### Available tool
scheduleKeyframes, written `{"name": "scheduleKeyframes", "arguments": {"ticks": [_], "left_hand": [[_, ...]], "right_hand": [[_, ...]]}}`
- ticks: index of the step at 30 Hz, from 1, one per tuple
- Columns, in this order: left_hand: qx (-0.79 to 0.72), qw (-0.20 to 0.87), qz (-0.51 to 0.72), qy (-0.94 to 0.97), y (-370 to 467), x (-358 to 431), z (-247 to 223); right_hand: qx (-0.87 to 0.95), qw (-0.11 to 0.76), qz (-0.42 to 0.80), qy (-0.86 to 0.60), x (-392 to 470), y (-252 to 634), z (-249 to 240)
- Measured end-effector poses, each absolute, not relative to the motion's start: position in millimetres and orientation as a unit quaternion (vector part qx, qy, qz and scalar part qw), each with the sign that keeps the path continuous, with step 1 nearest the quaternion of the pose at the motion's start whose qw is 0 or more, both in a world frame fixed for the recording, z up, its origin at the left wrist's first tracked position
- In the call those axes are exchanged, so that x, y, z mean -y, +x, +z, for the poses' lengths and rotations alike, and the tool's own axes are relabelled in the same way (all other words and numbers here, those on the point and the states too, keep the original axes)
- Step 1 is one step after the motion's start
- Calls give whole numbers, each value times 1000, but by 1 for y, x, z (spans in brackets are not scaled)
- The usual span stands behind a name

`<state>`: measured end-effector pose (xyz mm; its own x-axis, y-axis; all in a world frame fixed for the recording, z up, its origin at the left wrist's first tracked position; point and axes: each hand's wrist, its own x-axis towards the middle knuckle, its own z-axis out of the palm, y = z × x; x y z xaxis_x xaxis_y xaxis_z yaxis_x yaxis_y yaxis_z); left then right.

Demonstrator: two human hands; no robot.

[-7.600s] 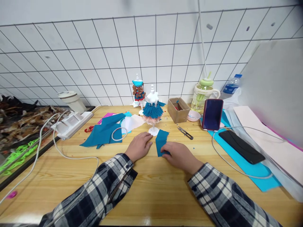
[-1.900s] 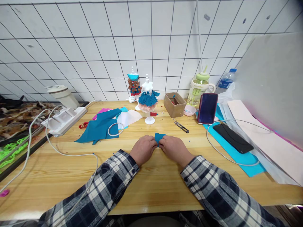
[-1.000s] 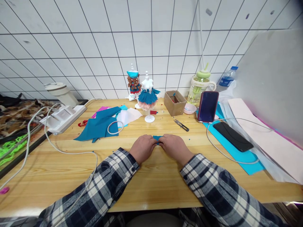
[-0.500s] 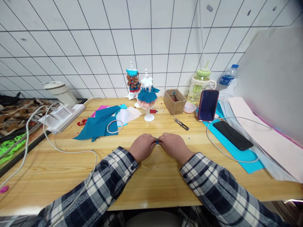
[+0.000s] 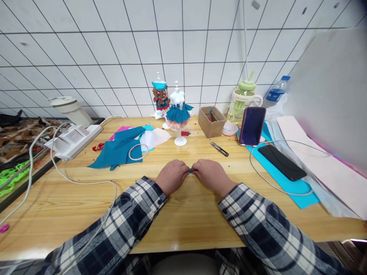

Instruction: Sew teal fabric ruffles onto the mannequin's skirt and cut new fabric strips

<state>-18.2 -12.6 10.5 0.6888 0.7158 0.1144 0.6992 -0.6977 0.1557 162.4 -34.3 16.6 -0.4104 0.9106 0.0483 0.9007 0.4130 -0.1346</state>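
Both hands meet over the middle of the wooden table [image 5: 183,225]. Between their fingertips is a small piece of teal crepe paper [image 5: 191,171], mostly hidden. My left hand [image 5: 172,177] pinches its left end, and my right hand [image 5: 212,177] grips the right end, with the fingers of both curled in. Behind them stands a small white mannequin [image 5: 177,100] wearing a teal and pink ruffled skirt [image 5: 178,115]. A second mannequin [image 5: 158,86] in a brown, teal and red outfit is behind it. Thread snips [image 5: 219,149] lie beyond my right hand.
At left are teal sheets [image 5: 122,151], a white ring [image 5: 138,157] and a power strip [image 5: 76,143] with a trailing cable. A cardboard box [image 5: 211,128], pink dish [image 5: 229,129], green-lidded jug [image 5: 243,101], upright phone [image 5: 252,126] and flat black phone [image 5: 282,162] stand or lie at right.
The hands hold nearly the same pose on the teal piece, which shows at a slightly different angle. The whole view has shifted slightly.
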Motion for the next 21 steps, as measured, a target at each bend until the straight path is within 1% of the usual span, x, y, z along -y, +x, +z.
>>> {"name": "scheduleKeyframes", "arguments": {"ticks": [6,12,18,21], "left_hand": [[-378,56,72,921,-18,12,12],[-400,45,91,911,-22,10,13],[-399,9,78,914,-22,10,10],[-399,-16,73,914,-22,10,10]], "right_hand": [[830,71,61,-549,34,163,15],[832,76,64,-546,32,164,14],[827,114,78,-545,33,166,13],[821,167,106,-536,33,167,14]]}}
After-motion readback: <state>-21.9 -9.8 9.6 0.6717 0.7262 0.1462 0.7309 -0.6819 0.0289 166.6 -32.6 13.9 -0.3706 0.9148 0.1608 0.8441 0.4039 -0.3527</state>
